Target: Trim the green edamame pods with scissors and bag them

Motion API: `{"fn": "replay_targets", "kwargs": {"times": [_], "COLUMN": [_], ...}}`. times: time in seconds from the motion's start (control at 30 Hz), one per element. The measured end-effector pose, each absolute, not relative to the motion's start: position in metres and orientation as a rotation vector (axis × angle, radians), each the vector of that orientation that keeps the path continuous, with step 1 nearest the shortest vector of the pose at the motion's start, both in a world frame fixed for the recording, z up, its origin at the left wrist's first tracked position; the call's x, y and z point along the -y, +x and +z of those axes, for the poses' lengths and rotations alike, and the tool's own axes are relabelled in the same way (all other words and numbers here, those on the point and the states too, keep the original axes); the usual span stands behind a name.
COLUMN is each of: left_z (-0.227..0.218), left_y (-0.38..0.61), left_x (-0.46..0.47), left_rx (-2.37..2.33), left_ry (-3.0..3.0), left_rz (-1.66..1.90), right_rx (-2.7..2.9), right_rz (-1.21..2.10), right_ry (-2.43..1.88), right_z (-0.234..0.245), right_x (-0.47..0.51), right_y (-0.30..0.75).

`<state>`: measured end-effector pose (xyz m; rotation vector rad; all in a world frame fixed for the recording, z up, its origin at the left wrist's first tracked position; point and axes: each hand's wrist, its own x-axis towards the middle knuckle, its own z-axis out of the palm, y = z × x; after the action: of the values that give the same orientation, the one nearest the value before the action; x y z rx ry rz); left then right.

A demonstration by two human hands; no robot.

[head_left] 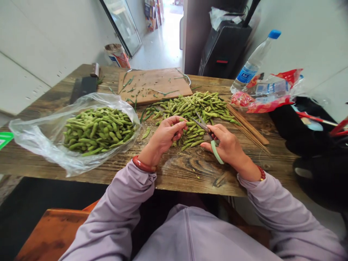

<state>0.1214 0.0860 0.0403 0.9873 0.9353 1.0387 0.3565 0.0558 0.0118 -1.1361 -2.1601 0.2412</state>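
Between the thumb and fingers of my left hand [170, 132] is a green soybean pod [182, 120], mostly covered by the fingertips. My right hand [227, 143] is closed around scissors [216, 152] with pale green handles. Their blades [200, 122] are parted and point toward the pod. Beneath and beyond both hands spreads a loose pile of soybean pods [197, 103] on the wooden table [187, 174]. To the left, a clear plastic bag [40, 139] lies with its mouth spread, holding a heap of pods [99, 128]. A single pod [146, 133] rests between bag and pile.
A cutting board [154, 81] with green scraps lies at the back, left of it a cleaver [85, 85]. Wooden skewers [247, 125] lie right of the pile. Farther right are a water bottle [254, 61] and red-and-clear packaging [272, 94]. A bucket [117, 55] stands beyond the table.
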Motion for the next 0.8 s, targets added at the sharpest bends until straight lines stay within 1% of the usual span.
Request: {"fn": "replay_targets", "kwargs": {"times": [0.17, 0.33, 0.53, 0.67, 0.8], "left_z": [0.043, 0.036, 0.036, 0.042, 0.046], "left_y": [0.123, 0.125, 0.126, 0.126, 0.119], "left_x": [-0.084, -0.083, -0.081, -0.081, -0.086], "left_rx": [-0.902, -0.885, -0.84, -0.853, -0.875], "left_ry": [0.948, 1.024, 1.052, 1.005, 0.932], "left_rz": [1.027, 0.969, 0.929, 0.978, 1.121], "right_rx": [2.183, 2.193, 2.157, 2.184, 2.217], "right_rz": [0.255, 0.262, 0.215, 0.159, 0.149], "right_ry": [-1.148, -1.1, -1.051, -1.08, -1.135], "right_z": [0.012, 0.012, 0.01, 0.011, 0.011], "right_x": [-0.055, -0.054, -0.054, -0.053, -0.053], "right_y": [0.354, 0.352, 0.351, 0.351, 0.352]}}
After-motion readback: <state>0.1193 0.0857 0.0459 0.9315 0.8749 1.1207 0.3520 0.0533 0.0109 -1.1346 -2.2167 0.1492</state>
